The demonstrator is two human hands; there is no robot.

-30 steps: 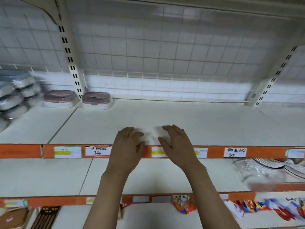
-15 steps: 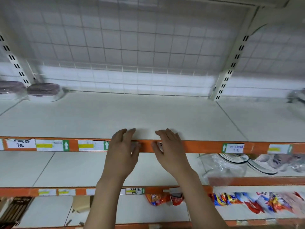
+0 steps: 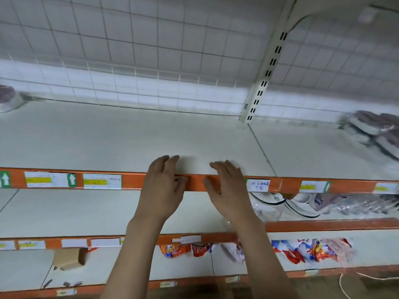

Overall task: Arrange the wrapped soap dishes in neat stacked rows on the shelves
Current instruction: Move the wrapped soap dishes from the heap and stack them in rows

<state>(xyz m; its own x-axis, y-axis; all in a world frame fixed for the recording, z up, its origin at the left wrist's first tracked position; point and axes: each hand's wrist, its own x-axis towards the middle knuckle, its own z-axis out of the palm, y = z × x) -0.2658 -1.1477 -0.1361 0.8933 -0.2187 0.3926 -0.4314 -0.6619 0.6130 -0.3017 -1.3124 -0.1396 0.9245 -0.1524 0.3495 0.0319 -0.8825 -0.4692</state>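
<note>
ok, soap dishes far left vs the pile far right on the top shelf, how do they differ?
The left soap dish is cut off by the frame edge and looks like a single one lying flat; the right pile of wrapped soap dishes holds several, stacked and tilted. The left one lies against the back grid; the right pile lies further forward. Both are blurred, with dark reddish tops on pale bases, and both lie on the same shelf.

Left hand [image 3: 160,190] and right hand [image 3: 228,190] reach, holding nothing, toward the shelf's orange edge [image 3: 133,180].
</note>
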